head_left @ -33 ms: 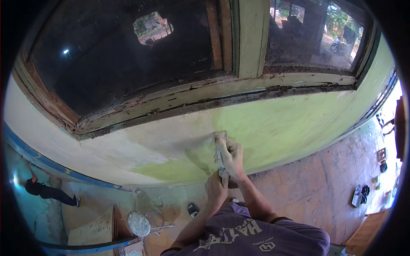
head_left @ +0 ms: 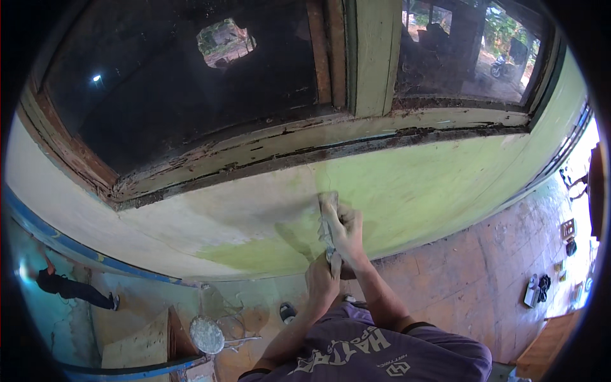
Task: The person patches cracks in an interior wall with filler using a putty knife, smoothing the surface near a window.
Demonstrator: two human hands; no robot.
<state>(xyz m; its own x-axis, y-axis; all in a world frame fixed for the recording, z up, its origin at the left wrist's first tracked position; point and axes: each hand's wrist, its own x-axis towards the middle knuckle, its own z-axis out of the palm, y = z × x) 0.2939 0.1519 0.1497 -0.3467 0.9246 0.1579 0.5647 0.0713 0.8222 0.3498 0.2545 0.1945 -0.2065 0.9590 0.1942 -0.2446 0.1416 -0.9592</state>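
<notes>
Head view, read as a dial around its centre: a broad cream-and-light-green wall [head_left: 407, 184] spans the middle, beneath a dark glass window in a worn wooden frame [head_left: 254, 153] from 10 to 1 o'clock. Reddish-brown tiled floor [head_left: 439, 277] spreads toward 4 o'clock, and a purple printed shirt [head_left: 414, 350] fills 6 o'clock, cut off by the lower edge. The right hand [head_left: 347, 234] is closed round the upper part of a slim, flat, grey-white tool [head_left: 326, 238]; the left hand [head_left: 322, 280], just below, is closed on its lower end. Near the dial's centre, in front of the wall, the tool's long axis runs almost 12 to 6, its broader end toward 12. At 7 o'clock stands a round, whitish, mottled container [head_left: 207, 335]; its contents are hard to make out. Fingers hide much of the tool, and whether its tip touches the wall cannot be told.
</notes>
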